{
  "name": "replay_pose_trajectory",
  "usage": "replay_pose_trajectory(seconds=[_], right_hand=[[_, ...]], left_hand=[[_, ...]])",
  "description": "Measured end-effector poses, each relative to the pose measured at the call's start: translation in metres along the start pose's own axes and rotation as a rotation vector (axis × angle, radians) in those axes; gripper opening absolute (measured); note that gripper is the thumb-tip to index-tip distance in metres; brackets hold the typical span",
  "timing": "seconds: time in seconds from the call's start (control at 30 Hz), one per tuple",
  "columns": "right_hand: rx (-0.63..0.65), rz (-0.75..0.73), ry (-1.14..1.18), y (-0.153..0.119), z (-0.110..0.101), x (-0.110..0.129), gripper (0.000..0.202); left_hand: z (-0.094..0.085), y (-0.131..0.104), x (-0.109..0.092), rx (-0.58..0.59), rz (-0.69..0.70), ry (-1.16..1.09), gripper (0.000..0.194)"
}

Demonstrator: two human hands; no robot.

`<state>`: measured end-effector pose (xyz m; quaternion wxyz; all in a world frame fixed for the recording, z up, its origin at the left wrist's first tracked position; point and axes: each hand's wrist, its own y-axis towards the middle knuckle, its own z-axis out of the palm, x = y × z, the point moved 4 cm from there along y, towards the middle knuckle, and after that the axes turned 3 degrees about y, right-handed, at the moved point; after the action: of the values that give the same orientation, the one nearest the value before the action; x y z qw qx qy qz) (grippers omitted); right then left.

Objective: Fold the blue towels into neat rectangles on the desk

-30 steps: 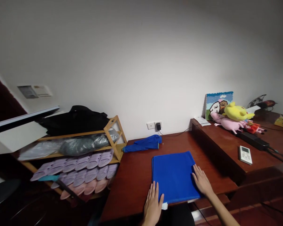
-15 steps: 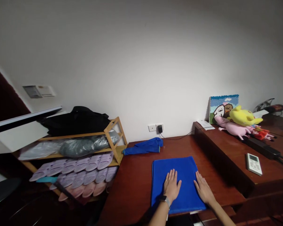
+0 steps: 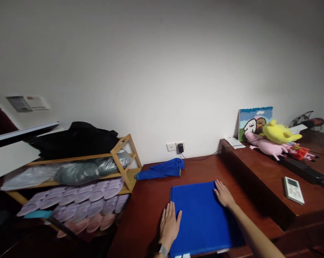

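A folded blue cloth (image 3: 202, 218) lies flat as a near-square on the reddish-brown desk (image 3: 142, 215). My left hand (image 3: 170, 221) rests flat at the cloth's left edge, fingers stretched out, a watch band at its wrist. At the far right corner of the cloth, my right hand (image 3: 223, 192) lies with its fingers extended over the edge. Neither hand grips anything. Farther back, near the wall, a second blue cloth (image 3: 162, 169) sits in a loose, narrow bundle.
On the left stands a wooden rack (image 3: 126, 165) with purple slippers (image 3: 99, 190) and a black bag (image 3: 78, 139). The raised desk section (image 3: 258, 168) at right holds plush toys (image 3: 280, 132) and a white remote control (image 3: 293, 190). A plugged-in adapter (image 3: 181, 147) trails a cable along the wall.
My left hand has moved left from the cloth's middle to its left edge. My right hand has slid away from me along the right edge to the far corner. The view has shifted slightly.
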<state>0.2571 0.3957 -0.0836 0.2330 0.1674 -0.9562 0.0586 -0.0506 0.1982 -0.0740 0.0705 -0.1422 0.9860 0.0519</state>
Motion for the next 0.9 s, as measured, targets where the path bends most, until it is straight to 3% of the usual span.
replay_pose_trajectory(seconds=[0.07,0.17,0.27,0.33,0.47,0.57,0.67,0.8,0.9], right_hand=[[0.008,0.013,0.015,0.013,0.011,0.000,0.074],[-0.024,0.005,0.036,0.018,0.029,-0.008,0.076],[-0.037,-0.014,0.045,0.019,0.040,-0.020,0.078],[-0.036,-0.011,0.040,0.019,0.041,-0.024,0.078],[-0.020,0.002,0.005,0.018,0.031,-0.013,0.077],[-0.034,0.078,-0.026,0.009,0.016,0.001,0.074],[-0.114,0.121,0.036,-0.021,0.005,0.001,0.069],[-0.284,0.091,0.287,-0.098,0.011,-0.038,0.067],[-0.315,0.262,0.484,-0.157,0.023,-0.070,0.062]], left_hand=[[-0.007,0.014,-0.006,-0.073,0.031,0.021,0.073],[-0.018,0.046,-0.033,-0.145,0.169,0.000,0.067],[-0.017,0.080,-0.055,-0.071,0.253,-0.020,0.066],[-0.011,0.095,-0.053,0.005,0.205,-0.012,0.067],[-0.003,0.100,-0.020,0.056,0.067,-0.009,0.069],[-0.008,0.085,0.004,0.110,0.011,-0.036,0.068],[-0.015,0.054,0.021,0.139,0.001,-0.051,0.067],[-0.013,-0.013,0.041,0.007,-0.059,-0.176,0.066],[-0.005,-0.064,0.043,-0.069,-0.179,-0.347,0.064]])
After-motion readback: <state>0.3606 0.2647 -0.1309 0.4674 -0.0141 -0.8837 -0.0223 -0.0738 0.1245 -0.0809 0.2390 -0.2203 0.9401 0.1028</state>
